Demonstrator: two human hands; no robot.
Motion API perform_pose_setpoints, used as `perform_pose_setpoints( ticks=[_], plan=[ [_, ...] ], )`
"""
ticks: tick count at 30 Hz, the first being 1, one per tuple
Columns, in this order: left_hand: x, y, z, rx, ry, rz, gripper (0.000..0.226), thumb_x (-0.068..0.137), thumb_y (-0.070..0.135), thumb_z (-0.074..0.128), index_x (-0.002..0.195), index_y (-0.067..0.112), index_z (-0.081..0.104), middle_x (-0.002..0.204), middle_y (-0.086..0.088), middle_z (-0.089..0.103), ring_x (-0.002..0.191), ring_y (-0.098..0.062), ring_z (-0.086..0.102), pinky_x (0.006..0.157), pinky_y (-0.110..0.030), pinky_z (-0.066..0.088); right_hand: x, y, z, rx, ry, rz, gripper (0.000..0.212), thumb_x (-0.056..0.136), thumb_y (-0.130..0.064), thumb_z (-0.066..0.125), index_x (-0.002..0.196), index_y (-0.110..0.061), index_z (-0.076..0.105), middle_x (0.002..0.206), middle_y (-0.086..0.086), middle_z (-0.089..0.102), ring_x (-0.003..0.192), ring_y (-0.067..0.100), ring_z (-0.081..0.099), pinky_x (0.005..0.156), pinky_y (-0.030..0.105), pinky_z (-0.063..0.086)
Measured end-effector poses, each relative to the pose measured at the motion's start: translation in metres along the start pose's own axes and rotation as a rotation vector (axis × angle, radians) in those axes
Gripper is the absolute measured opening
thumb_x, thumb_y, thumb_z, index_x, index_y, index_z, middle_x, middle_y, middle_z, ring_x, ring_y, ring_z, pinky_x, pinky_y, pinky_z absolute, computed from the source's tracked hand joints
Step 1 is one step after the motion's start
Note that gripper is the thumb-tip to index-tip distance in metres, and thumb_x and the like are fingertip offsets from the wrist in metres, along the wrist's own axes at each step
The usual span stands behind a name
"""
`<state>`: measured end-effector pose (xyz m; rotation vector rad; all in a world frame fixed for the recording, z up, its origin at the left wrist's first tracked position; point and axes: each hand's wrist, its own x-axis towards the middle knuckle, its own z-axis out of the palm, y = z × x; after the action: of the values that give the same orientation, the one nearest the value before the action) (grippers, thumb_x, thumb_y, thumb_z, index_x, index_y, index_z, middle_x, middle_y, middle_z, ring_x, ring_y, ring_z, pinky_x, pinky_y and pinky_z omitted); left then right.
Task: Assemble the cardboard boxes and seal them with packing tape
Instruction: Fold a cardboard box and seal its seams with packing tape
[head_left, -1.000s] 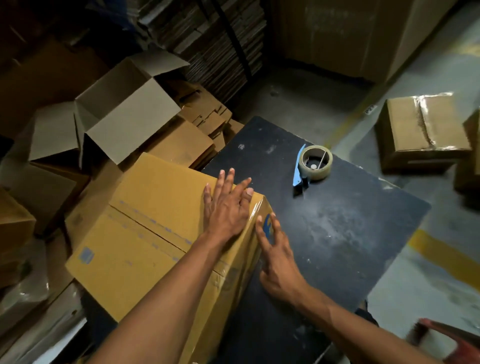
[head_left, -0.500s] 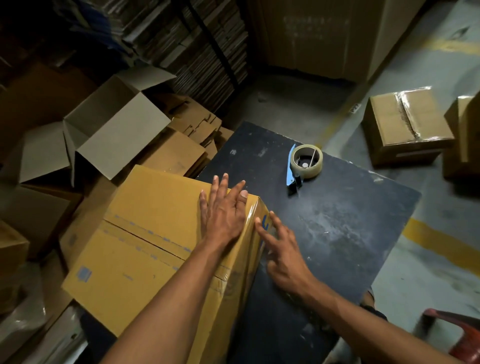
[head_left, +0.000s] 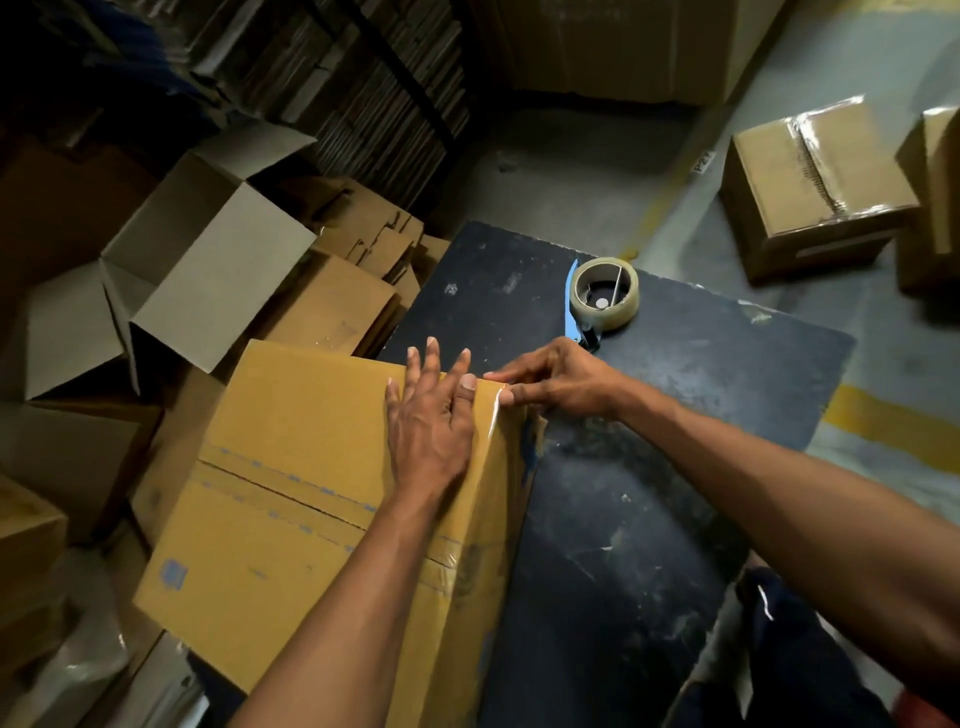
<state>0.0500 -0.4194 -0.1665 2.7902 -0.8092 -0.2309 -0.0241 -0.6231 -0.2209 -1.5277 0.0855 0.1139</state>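
A yellow-brown cardboard box (head_left: 291, 483) stands on the left part of the black table (head_left: 649, 467), its top flaps closed along a seam. Clear tape runs over the box's right edge. My left hand (head_left: 431, 421) lies flat on the box top near its far right corner, fingers straight. My right hand (head_left: 556, 379) touches that same corner from the table side, fingers pointing left, fingertips on the shiny tape at the edge. A roll of clear packing tape in a blue dispenser (head_left: 602, 296) sits on the table just beyond my right hand.
An open empty carton (head_left: 208, 270) and flattened cartons (head_left: 358, 291) lie left of the table. Stacks of flat cardboard (head_left: 332, 78) stand behind. Two taped boxes (head_left: 810, 192) sit on the concrete floor at the right, near a yellow floor line (head_left: 893, 421).
My right hand has moved up from the box's side face to its top far corner, onto the tape. The left hand stays flat on the top.
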Motion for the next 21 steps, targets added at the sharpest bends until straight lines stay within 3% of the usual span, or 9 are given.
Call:
perform_pose_setpoints(
  ticks=[2,5,7,9,12,14,17,21],
  plan=[
    [0.000,0.000,0.001,0.001,0.006,0.010,0.052,0.106,0.060,0.021,0.154,0.046,0.036,0.171,0.011,0.007,0.158,-0.008,-0.004,0.126,-0.041,-0.008,0.004,0.009,-0.005,-0.049,-0.005,0.013,0.032,0.081,-0.029,0.086,0.112,-0.023,0.080,0.105,-0.008,0.079,0.094,0.006,0.073,0.077,0.021,0.055],
    [0.000,0.000,0.001,-0.020,0.009,0.004,0.052,0.106,0.060,0.022,0.154,0.045,0.037,0.171,0.011,0.008,0.158,-0.007,-0.004,0.127,-0.041,-0.008,-0.004,0.036,-0.009,-0.308,-0.014,0.074,0.037,0.074,-0.038,0.091,0.109,-0.038,0.078,0.093,-0.024,0.076,0.087,-0.004,0.072,0.080,0.028,0.057],
    [-0.001,0.002,-0.001,-0.040,0.011,0.003,0.055,0.104,0.061,0.020,0.154,0.044,0.037,0.170,0.012,0.008,0.158,-0.007,-0.005,0.127,-0.040,-0.008,-0.014,0.051,-0.011,-0.397,0.017,0.097,0.062,0.069,-0.052,0.091,0.126,-0.041,0.071,0.105,-0.021,0.076,0.096,-0.004,0.071,0.091,0.036,0.059],
    [-0.001,0.004,-0.001,-0.047,0.010,0.013,0.057,0.103,0.060,0.019,0.154,0.044,0.037,0.170,0.013,0.008,0.158,-0.007,-0.005,0.126,-0.040,-0.008,-0.020,0.042,-0.004,-0.308,0.112,0.027,0.087,0.068,-0.067,0.084,0.145,-0.043,0.054,0.128,-0.013,0.069,0.109,0.003,0.068,0.095,0.038,0.059],
    [0.000,0.002,-0.001,-0.029,0.008,0.021,0.056,0.105,0.058,0.021,0.157,0.042,0.034,0.170,0.012,0.007,0.158,-0.008,-0.004,0.126,-0.041,-0.008,-0.008,0.013,0.017,-0.340,0.122,-0.168,0.094,0.076,-0.074,0.071,0.157,-0.045,0.032,0.146,-0.008,0.056,0.122,0.007,0.061,0.093,0.029,0.056],
    [-0.002,0.001,-0.003,-0.089,0.016,0.016,0.053,0.109,0.052,0.028,0.160,0.037,0.030,0.170,0.010,0.011,0.158,-0.007,0.000,0.129,-0.041,-0.006,-0.001,0.007,0.031,-0.511,0.083,-0.227,0.093,0.076,-0.082,0.063,0.155,-0.046,0.029,0.148,-0.005,0.056,0.127,0.014,0.059,0.096,0.036,0.055],
    [-0.010,-0.003,-0.017,-0.321,0.058,-0.007,0.047,0.110,0.033,0.046,0.157,0.029,0.040,0.167,0.005,0.030,0.154,-0.004,0.016,0.129,-0.037,0.013,0.000,0.011,0.028,-0.691,0.062,-0.194,0.096,0.070,-0.096,0.045,0.152,-0.047,0.030,0.144,-0.003,0.060,0.125,0.021,0.060,0.094,0.046,0.055],
    [-0.046,-0.020,-0.043,-0.365,0.161,-0.020,0.032,0.105,0.023,0.059,0.136,0.019,0.066,0.151,-0.001,0.056,0.143,-0.010,0.046,0.116,-0.030,0.040,-0.010,0.004,0.019,-0.826,0.156,-0.324,0.109,0.074,-0.091,0.051,0.162,-0.032,0.022,0.159,0.009,0.043,0.139,0.032,0.048,0.108,0.053,0.047]
  ],
)
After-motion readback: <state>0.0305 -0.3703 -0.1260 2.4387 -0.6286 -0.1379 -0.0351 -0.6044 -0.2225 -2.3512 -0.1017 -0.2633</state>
